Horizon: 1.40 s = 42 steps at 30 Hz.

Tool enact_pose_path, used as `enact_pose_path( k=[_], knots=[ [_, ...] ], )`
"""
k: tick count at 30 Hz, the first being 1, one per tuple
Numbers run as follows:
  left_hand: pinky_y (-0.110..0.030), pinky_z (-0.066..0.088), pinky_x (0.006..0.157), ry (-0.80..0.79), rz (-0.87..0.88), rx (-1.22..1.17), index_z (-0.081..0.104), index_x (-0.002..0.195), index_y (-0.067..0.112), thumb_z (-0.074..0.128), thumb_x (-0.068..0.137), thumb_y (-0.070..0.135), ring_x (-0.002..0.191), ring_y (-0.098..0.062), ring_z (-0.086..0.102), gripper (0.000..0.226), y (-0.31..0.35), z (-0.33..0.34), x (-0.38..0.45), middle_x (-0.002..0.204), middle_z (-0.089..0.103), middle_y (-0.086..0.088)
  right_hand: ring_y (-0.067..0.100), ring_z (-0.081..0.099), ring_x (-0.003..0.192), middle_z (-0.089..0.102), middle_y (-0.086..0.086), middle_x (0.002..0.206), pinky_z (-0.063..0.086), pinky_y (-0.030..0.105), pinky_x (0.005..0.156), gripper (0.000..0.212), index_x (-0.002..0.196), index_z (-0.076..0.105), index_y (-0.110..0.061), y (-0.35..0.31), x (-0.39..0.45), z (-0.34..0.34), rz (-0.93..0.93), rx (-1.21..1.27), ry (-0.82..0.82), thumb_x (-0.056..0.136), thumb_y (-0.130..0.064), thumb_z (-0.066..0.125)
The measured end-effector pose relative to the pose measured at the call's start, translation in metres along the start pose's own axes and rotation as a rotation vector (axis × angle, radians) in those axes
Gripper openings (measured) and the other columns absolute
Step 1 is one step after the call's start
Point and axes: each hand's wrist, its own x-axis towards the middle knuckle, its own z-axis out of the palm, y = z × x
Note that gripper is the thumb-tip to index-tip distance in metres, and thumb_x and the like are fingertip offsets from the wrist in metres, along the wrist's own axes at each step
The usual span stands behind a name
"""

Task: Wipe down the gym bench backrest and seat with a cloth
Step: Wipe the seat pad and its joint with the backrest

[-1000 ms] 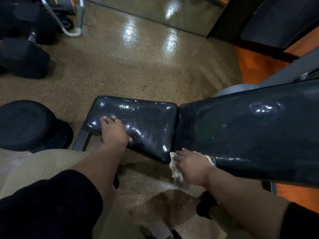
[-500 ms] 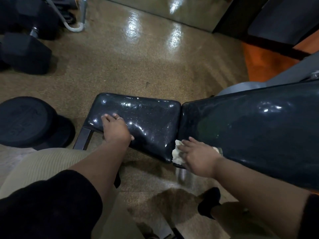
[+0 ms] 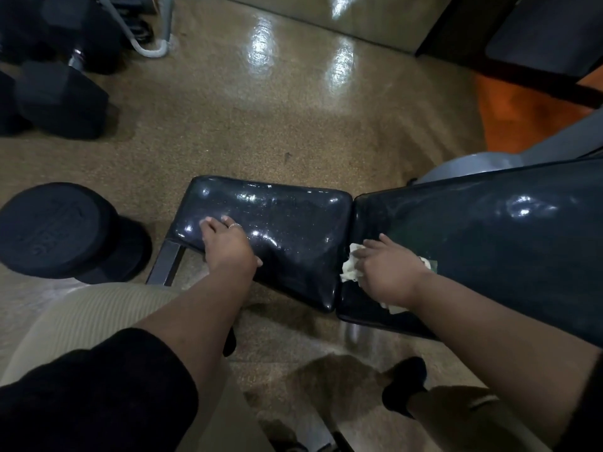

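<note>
The person leans over the bench, the left hand (image 3: 228, 247) laid flat with relaxed fingers on the glossy black seat (image 3: 287, 230), holding nothing, while the right hand (image 3: 388, 272) presses a crumpled white cloth (image 3: 350, 267) against the lower end of the backrest (image 3: 489, 243), just beside the gap where the two pads meet; whether the grip curls round the cloth or only bears down on it I cannot tell. It looks like the backrest wipe is in hand at its bottom edge. The next move probably calls for carrying the cloth across the gap onto the seat, lifting the bracing hand clear.
</note>
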Motion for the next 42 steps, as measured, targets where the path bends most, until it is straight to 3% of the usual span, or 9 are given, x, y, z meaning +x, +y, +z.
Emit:
enact_pose_path(
  k=[6,9,13,21,25,29,35,42],
  knots=[
    [-0.040,0.018,0.115,-0.005,-0.002,0.050,0.002,0.148,-0.001,0.076,0.072,0.045,0.143,-0.038,-0.003,0.115,0.004,-0.001,0.002,0.153,0.004,-0.028,0.027,0.019,0.143,0.038,0.003,0.148,0.005,0.042,0.117,0.043,0.135,0.051,-0.011,0.018,0.016,-0.014,0.166,-0.041,0.096,0.099,-0.027,0.034],
    [-0.042,0.018,0.115,-0.002,0.000,0.053,0.003,0.148,-0.001,0.076,0.073,0.044,0.142,-0.038,-0.003,0.114,0.005,-0.001,0.002,0.153,0.004,-0.028,0.028,0.017,0.143,0.034,0.006,0.150,0.005,0.042,0.118,0.045,0.137,0.049,-0.009,0.009,0.020,-0.005,0.137,-0.057,0.108,0.098,-0.026,0.032],
    [-0.041,0.017,0.116,-0.001,-0.010,0.064,0.002,0.147,-0.002,0.076,0.072,0.046,0.142,-0.039,-0.002,0.115,0.005,-0.001,0.003,0.152,0.005,-0.028,0.022,0.026,0.139,0.046,-0.002,0.142,0.007,0.040,0.117,0.041,0.127,0.058,-0.015,0.014,0.017,-0.006,0.070,0.004,0.086,0.097,-0.030,0.035],
    [-0.043,0.021,0.115,0.004,-0.025,-0.017,0.003,0.148,-0.001,0.079,0.071,0.040,0.143,-0.038,-0.006,0.116,0.008,0.002,0.004,0.153,0.002,-0.028,0.025,0.039,0.124,0.053,0.003,0.128,0.019,0.041,0.112,0.036,0.118,0.063,-0.013,0.046,0.041,-0.027,0.240,-0.106,0.153,0.094,-0.025,0.038],
    [-0.043,0.021,0.116,0.003,-0.041,-0.043,0.002,0.148,0.000,0.080,0.070,0.038,0.143,-0.037,-0.007,0.116,0.007,0.002,0.005,0.153,0.000,-0.027,0.024,0.035,0.131,0.051,0.003,0.132,0.013,0.042,0.117,0.040,0.124,0.059,-0.011,0.031,0.040,-0.018,0.188,-0.089,0.146,0.093,-0.024,0.038],
    [-0.043,0.020,0.116,0.019,-0.029,-0.029,0.003,0.148,-0.001,0.080,0.069,0.040,0.143,-0.038,-0.005,0.117,0.007,0.003,0.004,0.153,0.003,-0.028,0.020,0.042,0.122,0.060,-0.001,0.115,0.012,0.040,0.117,0.033,0.108,0.065,-0.010,0.036,0.031,-0.018,0.183,-0.022,0.188,0.090,-0.021,0.040],
    [-0.044,0.024,0.114,0.010,-0.038,-0.046,0.003,0.148,-0.001,0.080,0.069,0.040,0.143,-0.037,-0.006,0.118,0.006,0.002,0.004,0.153,0.001,-0.027,0.027,0.048,0.110,0.060,0.008,0.109,0.024,0.045,0.109,0.031,0.103,0.067,-0.011,0.073,0.042,-0.032,0.366,-0.089,0.254,0.088,-0.023,0.043],
    [-0.043,0.021,0.115,0.004,-0.045,-0.043,0.002,0.148,0.000,0.079,0.070,0.042,0.143,-0.038,-0.007,0.118,0.008,0.002,0.005,0.153,0.000,-0.027,0.030,0.041,0.124,0.053,0.012,0.128,0.016,0.043,0.114,0.037,0.119,0.061,-0.009,0.065,0.071,-0.025,0.348,-0.153,0.179,0.094,-0.026,0.039]
  ],
)
